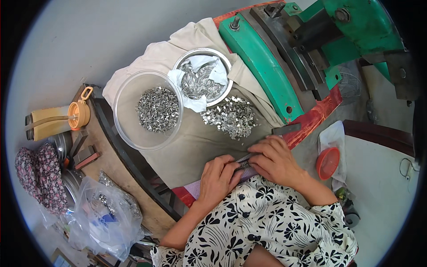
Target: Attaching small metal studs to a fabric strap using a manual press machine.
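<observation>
At the near edge of the cloth, my left hand (pixel 216 177) and my right hand (pixel 279 162) face each other with bent fingers. Between their fingertips lies a narrow dark strip with small metal bits along it (pixel 243 164); both hands grip it, one at each end. My fingers cover most of the strip, so its exact kind is unclear. Just beyond my fingers a loose heap of small shiny metal pieces (pixel 231 118) is spread on the cloth (pixel 178 164). A purple edge of fabric (pixel 193 189) shows beneath my hands.
Behind the heap stand a clear plastic tub (pixel 122 133) of small metal parts and a metal bowl (pixel 229 84) with thin metal pins on white cloth. A green press (pixel 262 66) rises at the right. Left, a side bench (pixel 120 164) holds a bottle (pixel 49 123) and plastic bag (pixel 95 227).
</observation>
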A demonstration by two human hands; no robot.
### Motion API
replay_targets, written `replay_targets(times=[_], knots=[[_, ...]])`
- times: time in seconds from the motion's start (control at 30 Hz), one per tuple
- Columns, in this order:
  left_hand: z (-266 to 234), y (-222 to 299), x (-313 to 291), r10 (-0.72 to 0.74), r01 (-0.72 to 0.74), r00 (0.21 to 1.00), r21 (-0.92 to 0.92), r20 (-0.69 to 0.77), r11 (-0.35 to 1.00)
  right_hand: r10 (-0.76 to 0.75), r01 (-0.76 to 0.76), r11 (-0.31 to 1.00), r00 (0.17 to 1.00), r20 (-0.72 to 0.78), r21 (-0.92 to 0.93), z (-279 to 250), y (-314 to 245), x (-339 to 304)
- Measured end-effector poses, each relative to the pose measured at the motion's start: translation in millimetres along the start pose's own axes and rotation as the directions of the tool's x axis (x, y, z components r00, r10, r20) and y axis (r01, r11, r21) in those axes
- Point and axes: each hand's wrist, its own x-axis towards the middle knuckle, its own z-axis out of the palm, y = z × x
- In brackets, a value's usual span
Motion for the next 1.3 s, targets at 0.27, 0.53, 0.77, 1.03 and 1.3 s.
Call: replay_targets(times=[0.27,0.53,0.77,1.03,1.3], knots=[[-0.5,-0.8,-2.2,-0.014,0.014,0.999,0.019,-0.038,1.0,0.088,-0.101,0.993,0.979,-0.186,-0.059,1.1,6.8,22.1],[-0.4,-2.9,-3.5,-0.002,0.003,0.999,0.023,-0.046,1.0,0.139,-0.159,0.978,0.98,-0.141,-0.138,7.6,4.1,36.8],[-3.0,-2.9,2.0,0.053,-0.051,0.998,0.063,-0.039,0.997,0.118,-0.125,0.991,0.984,-0.13,-0.051,5.8,10.8,29.7],[2.6,5.3,11.7,0.087,-0.087,0.996,0.062,-0.004,0.994,0.06,-0.065,0.996,0.995,-0.077,-0.06,1.4,14.5,34.7],[9.0,18.1,26.4,0.091,-0.098,0.995,0.161,0.049,0.982,0.1,-0.103,0.994,0.99,-0.102,-0.032,5.5,15.2,36.8]])
